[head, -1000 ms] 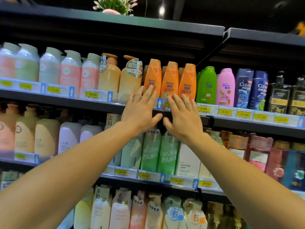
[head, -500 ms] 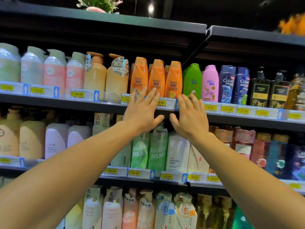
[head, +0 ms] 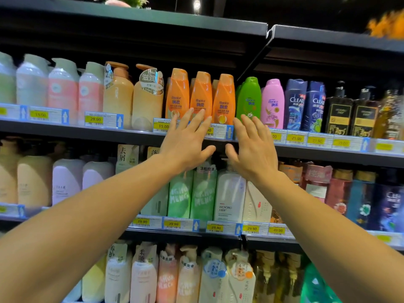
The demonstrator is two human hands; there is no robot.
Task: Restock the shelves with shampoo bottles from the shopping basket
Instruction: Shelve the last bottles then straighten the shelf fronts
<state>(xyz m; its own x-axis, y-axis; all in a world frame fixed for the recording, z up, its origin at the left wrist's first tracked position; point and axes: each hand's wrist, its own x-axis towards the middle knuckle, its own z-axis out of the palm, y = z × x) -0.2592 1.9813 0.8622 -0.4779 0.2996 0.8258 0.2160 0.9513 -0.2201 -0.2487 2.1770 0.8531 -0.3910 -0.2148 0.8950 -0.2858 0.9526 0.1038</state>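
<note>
Head view: both hands (head: 220, 147), fingers spread and empty, before dark shelves (head: 76, 133) stocked with shampoo bottles (head: 200, 95).

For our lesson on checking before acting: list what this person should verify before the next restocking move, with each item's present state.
1. Left hand free: ok, fingers straight, holding nothing.
2. Right hand free: ok, open, holding nothing.
3. Orange bottles upright in a row on the upper shelf: ok.
4. Green bottle beside them upright: ok.
5. Shopping basket within reach: cannot tell, not in view.
6. Room behind the front row: cannot tell, hidden.
</note>
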